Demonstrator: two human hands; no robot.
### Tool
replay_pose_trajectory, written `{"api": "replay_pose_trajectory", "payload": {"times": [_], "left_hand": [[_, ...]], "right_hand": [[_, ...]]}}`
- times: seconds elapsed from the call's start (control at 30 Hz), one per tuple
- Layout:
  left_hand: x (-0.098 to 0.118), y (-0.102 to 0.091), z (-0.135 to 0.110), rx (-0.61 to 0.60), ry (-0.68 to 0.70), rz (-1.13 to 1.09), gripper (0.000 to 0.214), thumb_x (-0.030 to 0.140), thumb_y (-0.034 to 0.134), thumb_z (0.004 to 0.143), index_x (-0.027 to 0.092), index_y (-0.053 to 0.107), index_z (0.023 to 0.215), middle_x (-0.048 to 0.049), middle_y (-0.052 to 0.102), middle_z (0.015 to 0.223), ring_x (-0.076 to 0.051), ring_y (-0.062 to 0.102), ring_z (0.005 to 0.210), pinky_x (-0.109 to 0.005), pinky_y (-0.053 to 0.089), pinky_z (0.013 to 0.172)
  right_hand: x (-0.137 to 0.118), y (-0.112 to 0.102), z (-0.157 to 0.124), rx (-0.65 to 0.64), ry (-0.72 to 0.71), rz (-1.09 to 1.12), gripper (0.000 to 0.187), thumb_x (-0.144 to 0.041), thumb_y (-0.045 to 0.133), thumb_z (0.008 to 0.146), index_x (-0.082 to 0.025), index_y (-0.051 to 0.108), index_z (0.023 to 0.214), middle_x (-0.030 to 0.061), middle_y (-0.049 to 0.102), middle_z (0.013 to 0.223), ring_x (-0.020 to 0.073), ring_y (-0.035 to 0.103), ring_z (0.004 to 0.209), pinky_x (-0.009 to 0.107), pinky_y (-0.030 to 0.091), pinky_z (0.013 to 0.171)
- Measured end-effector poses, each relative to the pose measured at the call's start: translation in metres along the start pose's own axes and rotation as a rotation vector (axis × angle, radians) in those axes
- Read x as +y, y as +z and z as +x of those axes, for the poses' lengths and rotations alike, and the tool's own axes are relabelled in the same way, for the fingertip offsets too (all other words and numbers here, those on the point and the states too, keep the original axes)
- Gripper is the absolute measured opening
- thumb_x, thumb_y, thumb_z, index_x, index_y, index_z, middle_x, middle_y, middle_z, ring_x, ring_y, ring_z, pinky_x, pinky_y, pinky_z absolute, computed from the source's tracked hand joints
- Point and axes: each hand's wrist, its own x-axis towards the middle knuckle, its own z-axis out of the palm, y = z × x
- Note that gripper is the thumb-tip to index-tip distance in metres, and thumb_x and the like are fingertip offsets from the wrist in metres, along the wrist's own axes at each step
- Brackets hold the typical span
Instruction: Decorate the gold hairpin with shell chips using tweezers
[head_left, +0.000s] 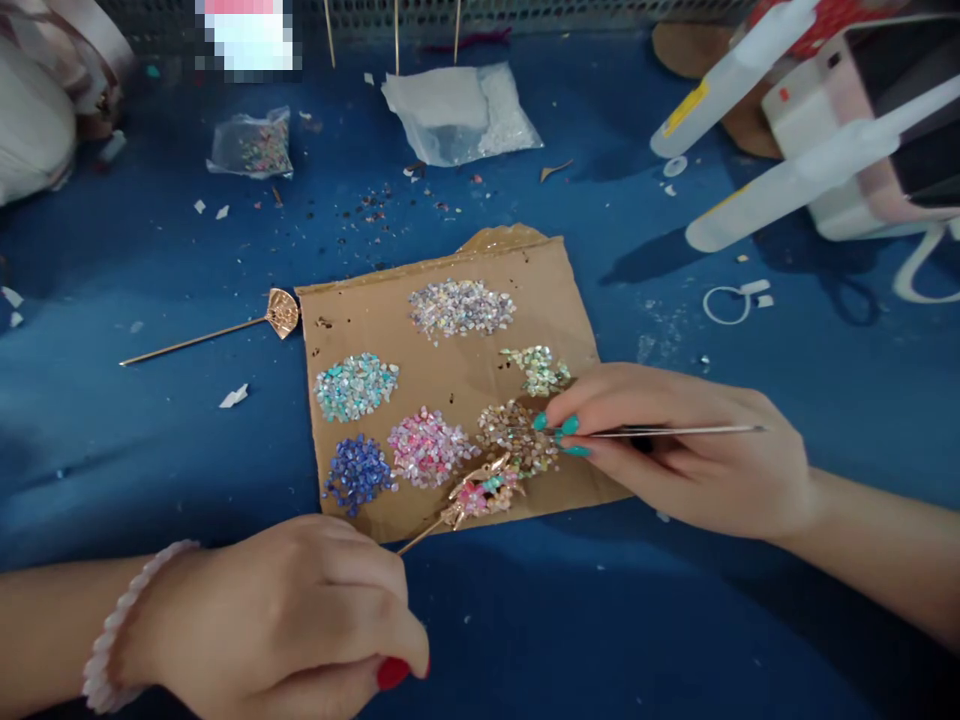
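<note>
A slender gold-coloured metal hairpin is gripped by its stick in the closed left hand; its openwork head, set with pink and turquoise pieces, is held over the near part of a flat brown cardboard sheet. Thin silver metal tweezers are gripped between the fingers of the right hand, with their tips directed at a heap of brown shell-like chips; whether a chip is pinched cannot be told, the tips being indistinct. The hairpin head is located at the near edge of that heap; contact cannot be determined. Also laid out on the cardboard: pink chips, dark blue chips, turquoise chips, pale iridescent chips and pale green chips. A second gold-coloured pin with a fan-shaped head is placed at the cardboard's left edge, on the blue tabletop. Beyond the cardboard, two clear plastic bags are noted; two translucent white bottles are positioned at far right.
</note>
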Motion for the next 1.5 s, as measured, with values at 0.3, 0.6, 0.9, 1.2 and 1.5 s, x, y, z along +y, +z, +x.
{"api": "replay_pose_trajectory", "payload": {"times": [0.3, 0.6, 0.9, 1.2, 1.5], "left_hand": [[0.0018, -0.0003, -0.0004, -0.027, -0.004, 0.041, 0.018, 0.013, 0.031, 0.093, 0.018, 0.047, 0.100, -0.0020, 0.061, 0.076, -0.015, 0.056, 0.066, -0.028, 0.047, 0.064], [-0.0009, -0.0018, -0.0025, -0.034, -0.004, 0.058, 0.019, 0.014, 0.030, 0.094, 0.018, 0.047, 0.100, -0.0026, 0.062, 0.078, -0.015, 0.056, 0.066, -0.028, 0.048, 0.065], [-0.0010, 0.0007, -0.0020, -0.037, 0.005, 0.066, 0.024, 0.016, 0.025, 0.098, 0.017, 0.049, 0.102, -0.0025, 0.062, 0.079, -0.014, 0.057, 0.067, -0.027, 0.048, 0.067], [-0.0001, -0.0018, 0.0007, -0.046, 0.006, 0.064, 0.025, 0.016, 0.024, 0.098, 0.017, 0.049, 0.101, -0.0023, 0.062, 0.079, -0.014, 0.058, 0.067, -0.027, 0.048, 0.067], [-0.0014, -0.0005, -0.0011, -0.041, 0.004, 0.050, 0.021, 0.015, 0.029, 0.097, 0.018, 0.049, 0.104, -0.0027, 0.064, 0.081, -0.013, 0.059, 0.068, -0.026, 0.050, 0.068]], "right_hand": [[-0.0016, -0.0007, 0.0024, -0.016, -0.068, -0.051, 0.022, -0.010, 0.053, 0.082, -0.031, 0.057, 0.083, -0.0019, 0.071, 0.074, 0.0149, 0.070, 0.070, 0.028, 0.059, 0.065], [-0.0023, -0.0010, 0.0020, -0.017, -0.079, -0.086, 0.023, -0.007, 0.051, 0.082, -0.029, 0.055, 0.084, -0.0014, 0.070, 0.073, 0.0146, 0.070, 0.070, 0.026, 0.059, 0.067], [0.0050, -0.0009, 0.0021, 0.010, -0.239, -0.121, 0.022, -0.003, 0.052, 0.080, -0.022, 0.055, 0.089, 0.0020, 0.069, 0.073, 0.0138, 0.069, 0.069, 0.024, 0.060, 0.068], [0.0029, -0.0013, -0.0016, -0.004, -0.200, -0.116, 0.024, -0.003, 0.052, 0.081, -0.025, 0.055, 0.091, 0.0006, 0.069, 0.075, 0.0147, 0.069, 0.071, 0.027, 0.061, 0.070], [0.0034, -0.0022, -0.0001, 0.006, -0.234, -0.111, 0.026, -0.001, 0.052, 0.081, -0.024, 0.055, 0.092, 0.0013, 0.068, 0.074, 0.0137, 0.068, 0.071, 0.026, 0.061, 0.069]]}}
